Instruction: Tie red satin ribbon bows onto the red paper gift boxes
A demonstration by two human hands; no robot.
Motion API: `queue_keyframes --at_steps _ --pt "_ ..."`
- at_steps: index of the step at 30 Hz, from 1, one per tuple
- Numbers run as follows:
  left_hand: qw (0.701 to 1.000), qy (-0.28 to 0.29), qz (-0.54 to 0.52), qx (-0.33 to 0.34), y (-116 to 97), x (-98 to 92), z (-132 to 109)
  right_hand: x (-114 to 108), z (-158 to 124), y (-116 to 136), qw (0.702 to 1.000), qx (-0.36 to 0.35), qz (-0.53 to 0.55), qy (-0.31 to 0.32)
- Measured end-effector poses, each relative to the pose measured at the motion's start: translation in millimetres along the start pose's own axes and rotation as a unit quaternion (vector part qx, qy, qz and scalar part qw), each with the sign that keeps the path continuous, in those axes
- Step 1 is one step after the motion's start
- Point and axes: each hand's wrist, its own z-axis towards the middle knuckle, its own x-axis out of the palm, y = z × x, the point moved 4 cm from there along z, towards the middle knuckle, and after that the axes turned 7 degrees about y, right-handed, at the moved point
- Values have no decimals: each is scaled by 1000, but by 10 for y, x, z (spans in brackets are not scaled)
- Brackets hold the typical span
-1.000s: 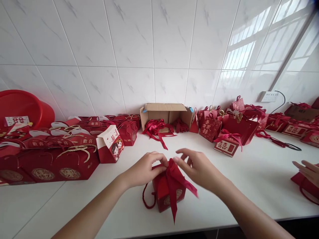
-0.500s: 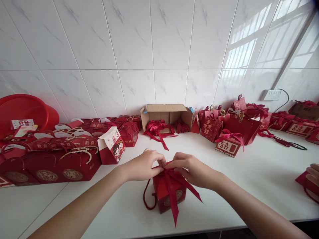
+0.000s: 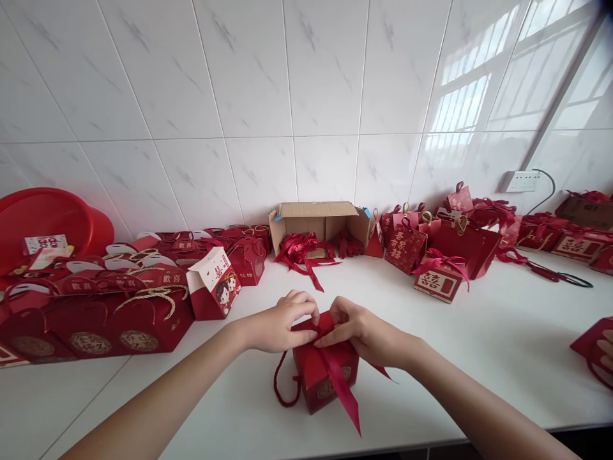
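Observation:
A small red gift box stands on the white table, with a round gold emblem on its front and a twisted dark red cord looped at its left side. Dark red ribbon lies over its top, one tail hanging down the front. My left hand is at the top left of the box, thumb and fingers closed on the ribbon. From the right, my right hand pinches the ribbon close to the left fingertips. The knot area is partly hidden by my fingers.
Red boxes with gold cords stand in rows at left, by a red basin. A cardboard box holding red ribbons stands at the wall. More gift boxes stand at right. Another person's hand holds a red box at the right edge.
My right hand's fingers have curled in and shifted slightly over the ribbon. The front ribbon tail has swung right, and the right tail is now mostly behind my hand.

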Motion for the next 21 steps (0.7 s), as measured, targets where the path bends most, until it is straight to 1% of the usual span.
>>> queue_keyframes --at_steps 4,9,12,14,17,19,21 --pt "999 7 -43 19 52 36 4 -3 -4 0 1000 -9 12 -8" --pt "998 -15 -59 18 121 22 3 3 -23 -36 1000 -4 30 -1" --pt "997 -39 -64 19 118 39 3 -3 -25 -52 999 5 40 -4" --pt "995 -61 -81 21 91 60 3 -20 -19 -44 999 3 49 -21" --pt "989 -93 -114 22 44 95 4 -71 -11 -40 994 15 73 -81" --pt "984 -105 -141 18 28 124 8 -96 -13 -62 988 48 91 -118" --pt "980 -113 -165 13 25 155 13 -99 -19 -95 981 89 111 -134"
